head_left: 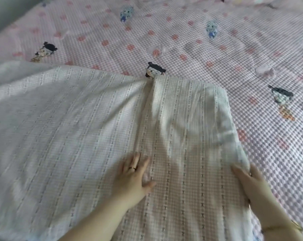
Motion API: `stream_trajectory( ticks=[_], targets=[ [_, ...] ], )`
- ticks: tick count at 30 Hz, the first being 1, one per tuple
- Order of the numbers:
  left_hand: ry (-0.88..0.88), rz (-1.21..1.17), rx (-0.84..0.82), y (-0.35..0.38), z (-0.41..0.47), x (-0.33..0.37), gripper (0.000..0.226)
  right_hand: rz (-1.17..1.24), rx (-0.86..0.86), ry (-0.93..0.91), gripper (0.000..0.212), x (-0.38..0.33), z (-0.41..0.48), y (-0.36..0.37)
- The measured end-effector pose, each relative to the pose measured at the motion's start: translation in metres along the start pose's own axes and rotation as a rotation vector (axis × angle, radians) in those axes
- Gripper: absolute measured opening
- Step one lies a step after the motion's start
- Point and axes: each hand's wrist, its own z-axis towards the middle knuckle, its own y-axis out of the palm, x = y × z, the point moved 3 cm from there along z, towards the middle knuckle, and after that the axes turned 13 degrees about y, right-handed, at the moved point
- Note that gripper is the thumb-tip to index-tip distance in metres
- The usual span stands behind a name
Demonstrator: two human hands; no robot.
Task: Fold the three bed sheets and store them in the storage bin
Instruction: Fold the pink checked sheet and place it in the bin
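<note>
A pale checked bed sheet (69, 129) with thin dotted stripes lies spread over the near part of the bed, with a raised crease running up its middle. My left hand (134, 174) rests flat on it, fingers straight, a ring on one finger. At the sheet's right edge my right hand (250, 181) lies with straight fingers against a folded-over part of the cloth; the picture is blurred there. No storage bin is in view.
Under the sheet lies a pink checked quilt (190, 37) with cartoon figures, covering the bed to the far side and to the right. More crumpled pink fabric (251, 0) shows at the top edge.
</note>
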Motion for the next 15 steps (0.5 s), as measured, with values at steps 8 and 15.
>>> stream_trajectory(
  ticks=[8, 15],
  targets=[
    [-0.098, 0.088, 0.062, 0.003, 0.006, 0.025, 0.061, -0.044, -0.099, 0.131, 0.055, 0.057, 0.014, -0.021],
    [0.229, -0.286, 0.067, -0.035, 0.074, 0.166, 0.067, -0.056, -0.147, 0.052, 0.040, 0.075, -0.010, -0.019]
  ],
)
